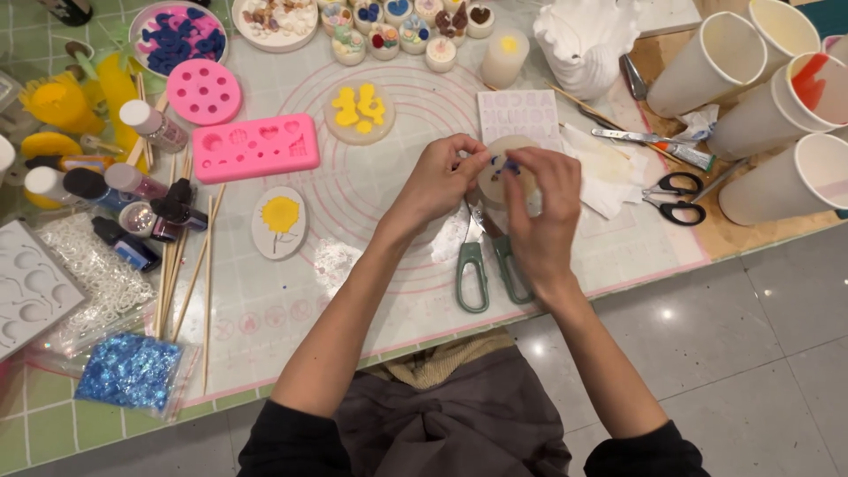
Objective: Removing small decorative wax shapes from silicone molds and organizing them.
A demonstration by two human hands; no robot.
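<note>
Two hands work over a round pale disc at the middle of the craft mat.

The left hand (439, 181) and right hand (535, 205) meet above the round pale disc (505, 152), fingertips pinched together on what seems a tiny blue piece (510, 164), too small to make out surely. The disc lies on the translucent mat (371, 291), just below a white letter mould (519, 115). Green-handled scissors (484, 265) lie under the wrists; a pink mould (255, 147) sits well to the left.
</note>
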